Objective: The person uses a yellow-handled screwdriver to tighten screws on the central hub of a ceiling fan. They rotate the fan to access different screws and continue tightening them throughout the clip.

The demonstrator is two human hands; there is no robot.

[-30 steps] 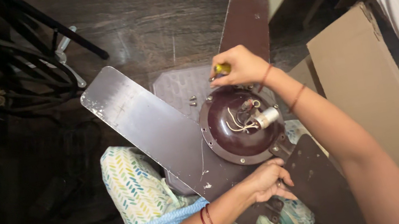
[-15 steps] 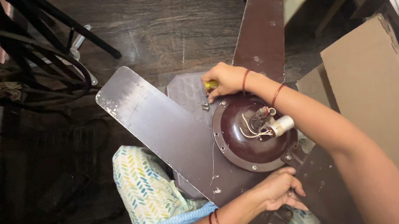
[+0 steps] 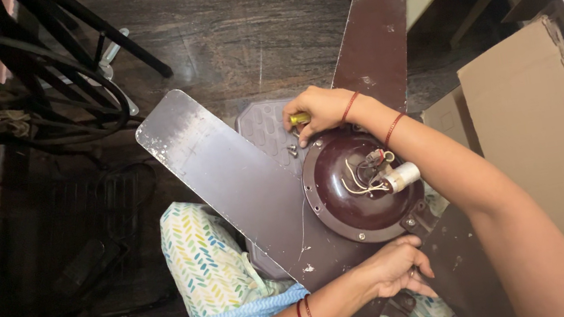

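Ceiling fan (image 3: 366, 187), brown, three blades, lying motor-up across the person's lap over the floor. Right hand (image 3: 320, 111) is gripping a yellow-handled screwdriver (image 3: 299, 118) at the motor's far rim, just beside loose screws (image 3: 291, 151) on a grey tray (image 3: 263, 127). Left hand (image 3: 394, 269) is clasping the near rim. Cardboard box (image 3: 543, 140) is standing to the right.

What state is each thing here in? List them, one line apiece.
Fan motor: lying flat, wires and a white capacitor exposed on top.
Blades: attached, spread outward, dusty.
Screwdriver: gripped in right hand, tip hidden.
Screws: loose, lying on the grey tray.
Left hand: gripping the motor's near edge.
Cardboard box: flap open.
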